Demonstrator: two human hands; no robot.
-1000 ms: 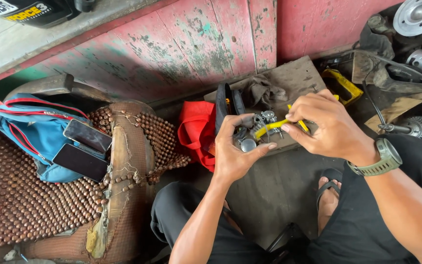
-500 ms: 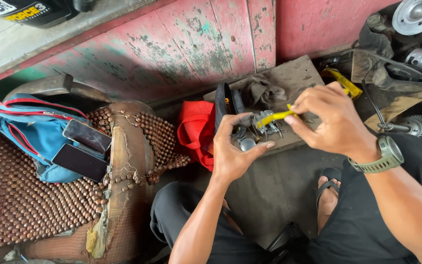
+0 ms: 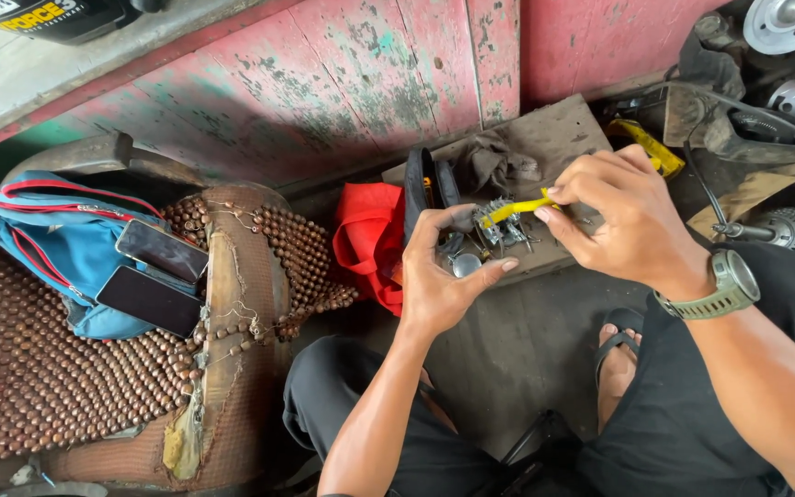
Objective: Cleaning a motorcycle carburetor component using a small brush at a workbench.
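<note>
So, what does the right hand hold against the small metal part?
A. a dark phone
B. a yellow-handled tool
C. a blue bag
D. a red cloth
B: the right hand pinches a thin yellow-handled tool, its tip on the small metal part that the left hand holds.

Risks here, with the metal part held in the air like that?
The left hand pinches the small metal part by its fingertips only, so prodding with the yellow tool in the right hand may knock it loose. The tool tip works close to the left thumb and might slip onto it.
</note>
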